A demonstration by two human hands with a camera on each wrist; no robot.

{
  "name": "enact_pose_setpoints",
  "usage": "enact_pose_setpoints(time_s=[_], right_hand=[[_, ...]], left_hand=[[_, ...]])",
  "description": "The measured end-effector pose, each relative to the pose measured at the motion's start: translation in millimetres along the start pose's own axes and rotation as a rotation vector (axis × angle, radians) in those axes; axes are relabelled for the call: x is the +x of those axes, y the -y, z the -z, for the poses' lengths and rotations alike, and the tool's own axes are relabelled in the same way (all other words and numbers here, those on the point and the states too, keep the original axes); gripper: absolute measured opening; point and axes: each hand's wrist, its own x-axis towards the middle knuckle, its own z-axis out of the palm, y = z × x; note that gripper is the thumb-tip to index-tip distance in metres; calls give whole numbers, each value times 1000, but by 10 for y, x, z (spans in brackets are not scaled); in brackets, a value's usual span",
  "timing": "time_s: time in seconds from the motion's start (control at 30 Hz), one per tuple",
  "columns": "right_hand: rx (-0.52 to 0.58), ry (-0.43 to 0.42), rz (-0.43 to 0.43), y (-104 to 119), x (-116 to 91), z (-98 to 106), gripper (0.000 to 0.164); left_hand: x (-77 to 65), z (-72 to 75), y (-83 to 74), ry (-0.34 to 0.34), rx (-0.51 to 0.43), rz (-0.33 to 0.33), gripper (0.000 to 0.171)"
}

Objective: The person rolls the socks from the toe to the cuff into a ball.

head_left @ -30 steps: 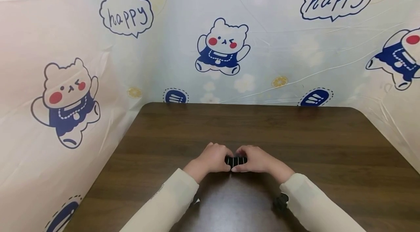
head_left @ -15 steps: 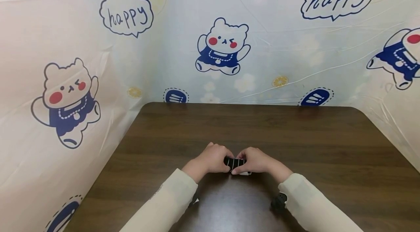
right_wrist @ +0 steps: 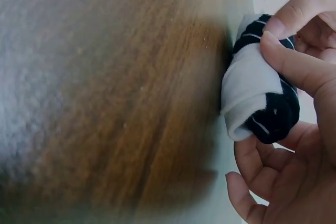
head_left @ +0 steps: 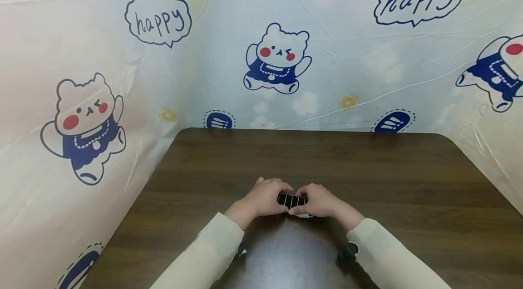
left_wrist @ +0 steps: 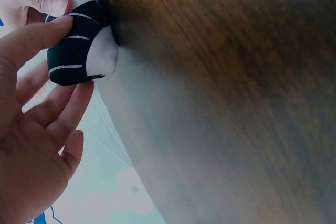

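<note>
A rolled sock bundle (head_left: 292,201), black with thin white stripes and white patches, lies between both hands near the middle of the table. My left hand (head_left: 264,197) holds its left end, thumb on the near side and fingers on the far side. On the right end, my right hand (head_left: 322,200) pinches the bundle with thumb and fingers. The left wrist view shows the striped sock bundle (left_wrist: 68,59) under the left thumb, both thumbs almost meeting. In the right wrist view, a folded white edge of the sock bundle (right_wrist: 247,90) shows below the right thumb.
The brown wooden table (head_left: 229,153) has rounded far corners. A pale printed curtain (head_left: 335,62) with cartoon bears stands behind it and along its sides. Dark wrist gear (head_left: 347,253) hangs under the right sleeve.
The right hand has shifted slightly, and a white part of the bundle now shows below it. The left fingers have loosened a little, baring more of the striped top.
</note>
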Motion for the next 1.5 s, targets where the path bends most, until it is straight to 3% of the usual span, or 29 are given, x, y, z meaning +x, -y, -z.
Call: enact_pose_setpoints(time_s=[0.13,0.3,0.4,0.63,0.83,1.0,1.13,1.3,1.5], right_hand=[[-11,-92,-30,-5,-1,38,37],[30,-268,-99,26,0,132,45],[44,-374,-110,68,-1,181,46],[56,-561,-76,146,-11,200,44],[12,-661,-39,228,-38,149,42],[24,-670,-21,311,-76,107,42],[63,-652,-35,357,-107,91,43],[96,-621,-30,364,-147,82,49],[197,-533,-10,326,-192,125,51]], left_hand=[[-10,10,7,-153,-61,84,58],[9,26,-19,-328,-186,266,68],[35,22,-53,-359,-300,337,69],[76,12,-195,-336,-677,430,61],[137,-30,-288,-374,-993,383,46],[169,-45,-307,-440,-1134,350,44],[158,-24,-291,-435,-1189,321,42],[130,9,-248,-398,-1192,302,41],[96,33,-191,-361,-1223,256,42]])
